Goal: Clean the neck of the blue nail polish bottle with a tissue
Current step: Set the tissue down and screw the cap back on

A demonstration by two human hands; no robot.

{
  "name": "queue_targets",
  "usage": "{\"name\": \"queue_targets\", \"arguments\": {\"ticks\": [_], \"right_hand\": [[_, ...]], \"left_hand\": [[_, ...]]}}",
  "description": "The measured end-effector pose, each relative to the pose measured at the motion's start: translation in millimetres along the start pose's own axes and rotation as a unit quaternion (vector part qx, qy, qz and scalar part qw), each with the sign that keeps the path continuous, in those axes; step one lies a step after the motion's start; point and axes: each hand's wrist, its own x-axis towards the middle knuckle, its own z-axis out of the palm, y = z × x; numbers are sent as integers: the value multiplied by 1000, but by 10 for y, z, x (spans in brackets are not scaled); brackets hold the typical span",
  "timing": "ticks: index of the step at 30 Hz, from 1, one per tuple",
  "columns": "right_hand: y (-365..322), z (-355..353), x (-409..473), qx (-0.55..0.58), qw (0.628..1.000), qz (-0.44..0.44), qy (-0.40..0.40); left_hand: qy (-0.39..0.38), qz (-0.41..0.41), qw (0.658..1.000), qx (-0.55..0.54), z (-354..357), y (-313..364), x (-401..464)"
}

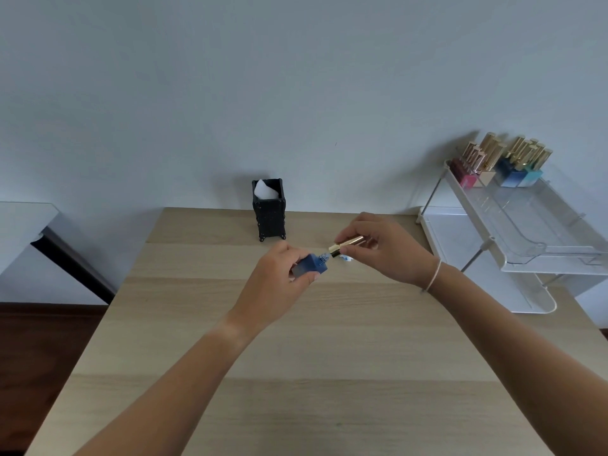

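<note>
My left hand (279, 278) grips the blue nail polish bottle (312, 264), tilted with its threaded neck (324, 257) pointing right. My right hand (381, 248) holds the gold cap (347, 245) by its long handle, its open end right at the neck. A small crumpled tissue (347, 259) with blue marks lies on the wooden table (296, 357) just under the cap. Whether the cap is touching the neck is not clear.
A black box (269, 212) with white tissue sticking out stands at the table's back edge. A white two-level rack (513, 232) at the right carries several gold-capped polish bottles (500, 162) on its clear top shelf. A white surface (23, 225) sits at far left.
</note>
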Motion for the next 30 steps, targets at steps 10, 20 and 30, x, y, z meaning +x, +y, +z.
{"name": "queue_targets", "arguments": {"ticks": [10, 20, 30], "right_hand": [[-48, 112, 12, -33, 999, 13, 10], [47, 149, -73, -28, 1000, 6, 4], [83, 155, -102, -40, 999, 17, 23]], "left_hand": [[-13, 14, 1000, 13, 20, 23, -11], [-7, 14, 1000, 7, 15, -16, -22], [-12, 8, 1000, 6, 43, -13, -43]]}}
